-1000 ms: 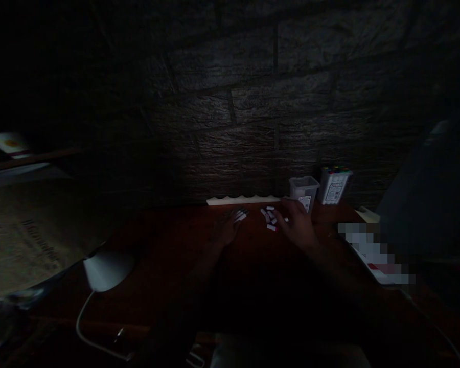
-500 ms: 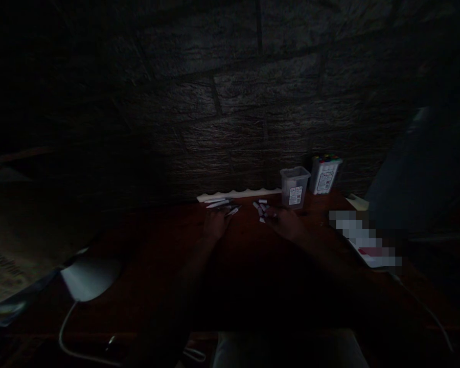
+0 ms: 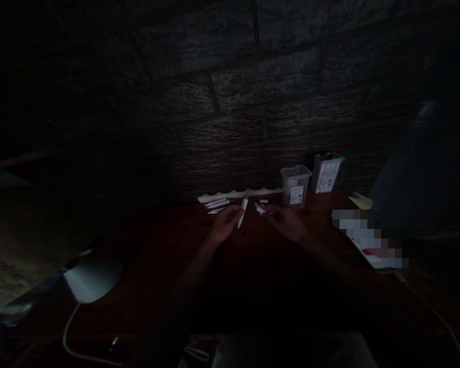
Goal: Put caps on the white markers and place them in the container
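It's dim in here, but against the brick-patterned wall [image 3: 237, 112] I can make out a clear tub [image 3: 296, 184] just beyond the right hand [image 3: 285, 221], and a second tub [image 3: 325, 176] packed with colour-topped pens behind it. A white cone-shaped object [image 3: 92, 281] sits well off to the left on the table [image 3: 168, 245]. The hands are apart: the left [image 3: 225, 225] pinches a white marker [image 3: 244, 210], more markers [image 3: 216, 204] lying just past it; short white pieces [image 3: 259, 208] lie at the right's fingertips, though I can't tell whether it grips one.
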{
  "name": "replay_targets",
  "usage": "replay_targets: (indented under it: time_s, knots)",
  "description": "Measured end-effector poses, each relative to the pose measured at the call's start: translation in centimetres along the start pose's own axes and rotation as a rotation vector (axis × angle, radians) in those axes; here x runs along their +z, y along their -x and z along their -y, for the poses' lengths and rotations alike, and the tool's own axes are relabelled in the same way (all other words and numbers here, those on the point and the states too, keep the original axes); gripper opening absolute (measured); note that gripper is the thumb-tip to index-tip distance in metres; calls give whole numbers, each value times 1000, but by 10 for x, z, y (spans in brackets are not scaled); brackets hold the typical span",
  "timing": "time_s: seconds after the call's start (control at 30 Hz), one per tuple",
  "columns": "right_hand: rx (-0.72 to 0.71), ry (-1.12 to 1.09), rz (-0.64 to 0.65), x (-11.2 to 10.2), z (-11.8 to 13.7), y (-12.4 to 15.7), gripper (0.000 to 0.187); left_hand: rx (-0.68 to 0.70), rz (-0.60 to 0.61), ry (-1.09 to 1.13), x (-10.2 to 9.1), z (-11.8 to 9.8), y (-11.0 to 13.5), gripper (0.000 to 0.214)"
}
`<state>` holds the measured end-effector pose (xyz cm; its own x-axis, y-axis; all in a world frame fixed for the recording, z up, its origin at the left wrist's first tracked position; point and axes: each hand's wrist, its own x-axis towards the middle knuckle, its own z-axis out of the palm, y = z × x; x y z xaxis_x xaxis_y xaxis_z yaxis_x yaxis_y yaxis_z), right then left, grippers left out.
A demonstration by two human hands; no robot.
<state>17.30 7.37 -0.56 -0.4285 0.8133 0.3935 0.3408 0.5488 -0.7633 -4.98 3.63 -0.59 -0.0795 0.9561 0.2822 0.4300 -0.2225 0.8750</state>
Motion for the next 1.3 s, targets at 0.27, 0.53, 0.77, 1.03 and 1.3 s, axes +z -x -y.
replay_targets:
  time_s: [0.27,0.53,0.77,1.03,1.3]
  knots:
    - [104,-479,-102,4,9,-2,23,-117,61,419,10,-1,6,43]
    - [85,-520,-11,7,10,-1,18,-62,159,324,12,-8,11,37]
    - [84,-536,44,6,10,0,20,-86,181,364,14,-7,12,40]
    - [89,-451,-99,1,17,0,33,-91,131,314,17,-13,13,38]
    - [34,-505,-58,-7,22,0,23,11,134,293,22,-24,15,29]
